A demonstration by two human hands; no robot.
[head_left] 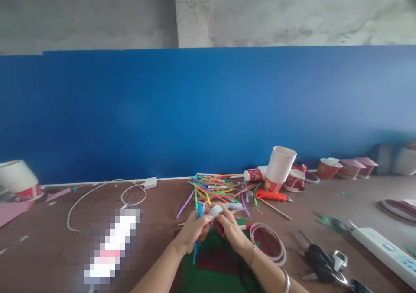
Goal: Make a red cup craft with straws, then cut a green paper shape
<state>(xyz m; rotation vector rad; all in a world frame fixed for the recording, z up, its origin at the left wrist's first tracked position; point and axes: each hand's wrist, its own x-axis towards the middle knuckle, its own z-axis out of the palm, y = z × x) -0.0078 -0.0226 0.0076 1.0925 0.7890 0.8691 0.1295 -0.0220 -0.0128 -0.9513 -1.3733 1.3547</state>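
Observation:
My left hand (193, 233) is closed around several thin blue straws (195, 255), which stand nearly upright and stick out above and below the fist. Its thumb touches a small roll of tape (215, 211), whitish and clear. From the other side my right hand (229, 228) grips this roll, its lower fingers partly hidden. Both hands meet over a green sheet (188, 278) at the front of the table. Just beyond them lies a loose pile of coloured straws (217, 189). A white-capped marker (234, 206) rests behind my right hand.
Behind the pile stand stacked paper cups (280, 167) and an orange utility knife (271, 195). On the right are a coiled cable (268, 243), keys (320, 258) and a power strip (383, 249). A pixelated bright rectangle (112, 247) and white cable (73, 206) lie left.

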